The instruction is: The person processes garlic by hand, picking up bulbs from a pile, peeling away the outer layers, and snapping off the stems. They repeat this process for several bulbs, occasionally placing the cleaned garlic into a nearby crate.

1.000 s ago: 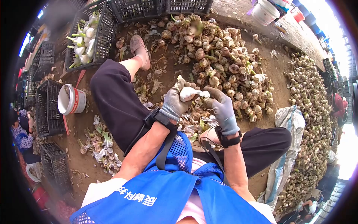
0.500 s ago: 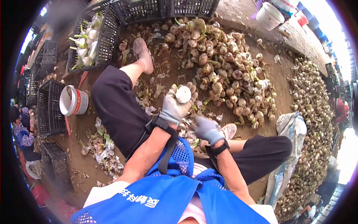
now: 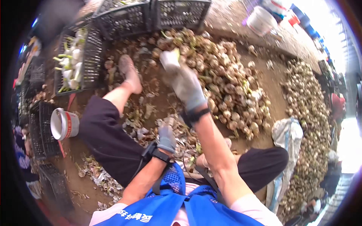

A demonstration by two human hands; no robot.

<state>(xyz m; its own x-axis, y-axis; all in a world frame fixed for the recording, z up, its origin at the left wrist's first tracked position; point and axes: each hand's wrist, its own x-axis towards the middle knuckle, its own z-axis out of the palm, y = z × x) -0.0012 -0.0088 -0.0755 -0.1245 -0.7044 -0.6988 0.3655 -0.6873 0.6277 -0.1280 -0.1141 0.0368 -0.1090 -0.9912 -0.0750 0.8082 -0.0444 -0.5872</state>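
Note:
My gloved right hand (image 3: pixel 185 84) reaches forward over the edge of the garlic pile, closed on a peeled white garlic bulb (image 3: pixel 169 59) with a greenish stem end; motion blurs both. Low between my legs, close to loose garlic skins (image 3: pixel 181 132), is my gloved left hand (image 3: pixel 166 138). Its fingers are smeared, so their pose does not show. Unpeeled garlic bulbs (image 3: pixel 230 86) lie heaped ahead and to the right. At the upper left, a black crate (image 3: pixel 92 56) contains several cleaned white garlic bulbs (image 3: pixel 71 66) with green stems.
Two more black crates (image 3: pixel 181 15) stand at the far side. A white bucket (image 3: pixel 68 124) lies tipped by my left knee. A second bucket (image 3: pixel 261 20) stands at the upper right. A white sack (image 3: pixel 286 135) and a long garlic heap (image 3: pixel 311 120) are on the right.
The white bulb has passed from my left hand to my right. My right hand has moved forward and left with it, while my left hand has dropped back. The view has shifted slightly.

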